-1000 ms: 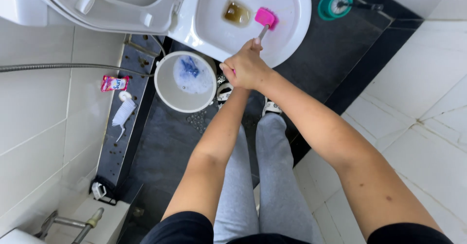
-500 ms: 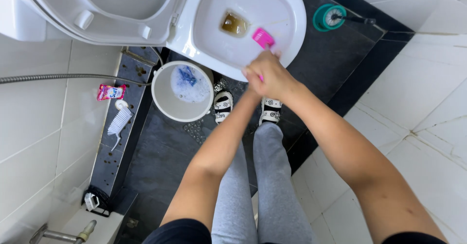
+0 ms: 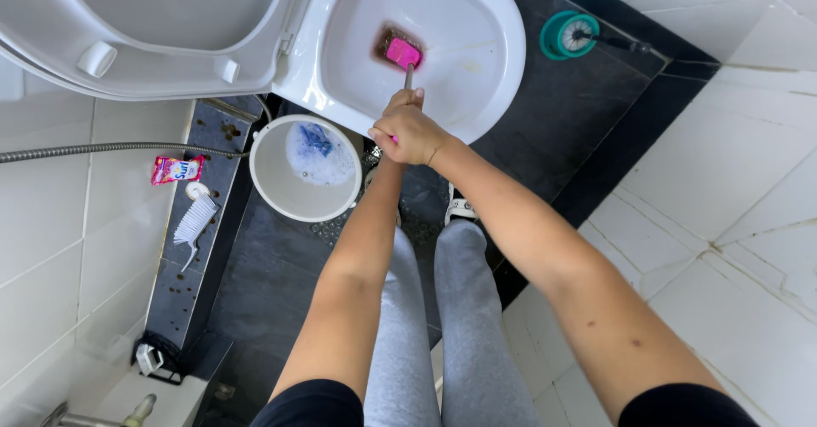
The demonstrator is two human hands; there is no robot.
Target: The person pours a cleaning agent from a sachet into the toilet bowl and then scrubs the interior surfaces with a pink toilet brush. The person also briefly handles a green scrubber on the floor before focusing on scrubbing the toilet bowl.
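Note:
Both hands grip one toilet brush handle over the white toilet bowl. My right hand wraps the pink end of the handle, nearest me. My left hand holds the shaft just beyond it and is mostly hidden by the right. The pink brush head sits down in the dark, stained water at the bottom of the bowl. The lid and seat are raised to the left.
A white bucket with soapy water and a blue cloth stands left of my arms. A red sachet and a white brush lie on the dark ledge. A teal holder stands right of the bowl. My grey-trousered legs stand below.
The pink brush head has moved from the bowl's right side to its centre, into the stained water. Both hands shifted with the handle.

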